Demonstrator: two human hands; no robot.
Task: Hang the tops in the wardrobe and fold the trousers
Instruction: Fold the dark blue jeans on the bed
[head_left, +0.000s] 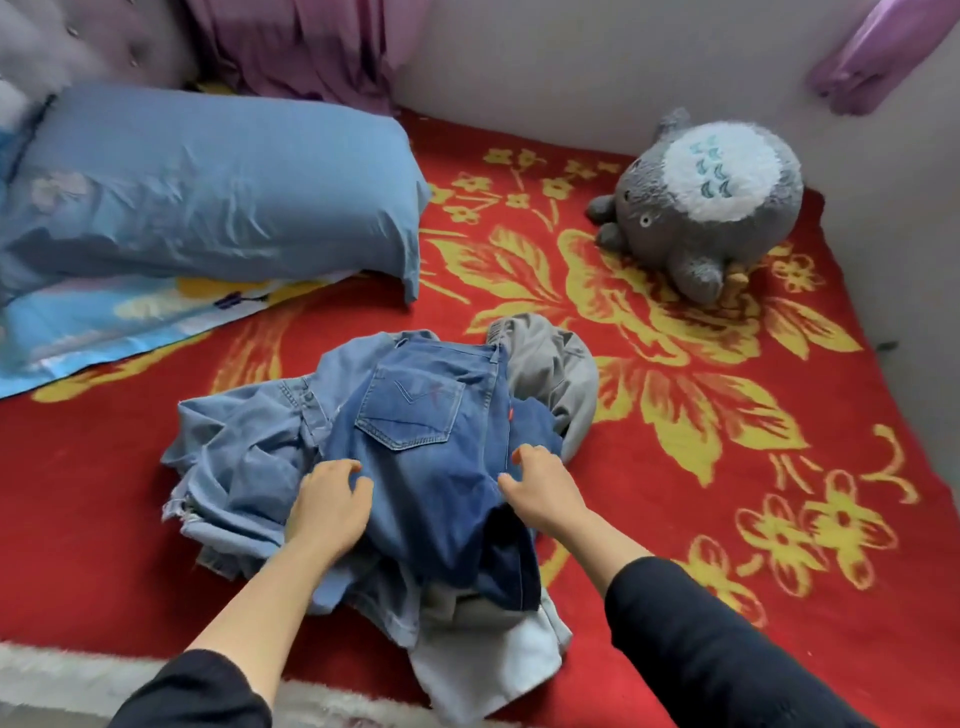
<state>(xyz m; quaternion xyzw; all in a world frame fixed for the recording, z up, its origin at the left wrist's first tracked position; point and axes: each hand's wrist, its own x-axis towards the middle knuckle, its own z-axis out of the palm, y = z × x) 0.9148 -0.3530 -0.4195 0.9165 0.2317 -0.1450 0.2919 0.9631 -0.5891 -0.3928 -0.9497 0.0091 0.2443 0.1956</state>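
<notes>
Bed: the red blanket with yellow flowers (675, 467) is my work surface, so the clothes lie heaped in its middle, within reach.
Pile: a light blue denim garment (244, 457), a crumpled grey garment (556, 374) and a pale white cloth (488, 660) lie tangled and look unsorted.
Trousers: the dark blue denim jeans (431, 467) lie on top of the pile, back pocket up and waistband away from me. I judge they are first for folding.
Left hand (330, 501): fingers bent, resting on the jeans' left edge.
Right hand (540, 488): fingers bent on the right edge, set apart from the other hand as if to lift or smooth.
Unclear: I cannot tell whether either hand actually pinches cloth. The jeans' legs are buried. I cannot say which pieces are tops. No wardrobe is in view.
</notes>
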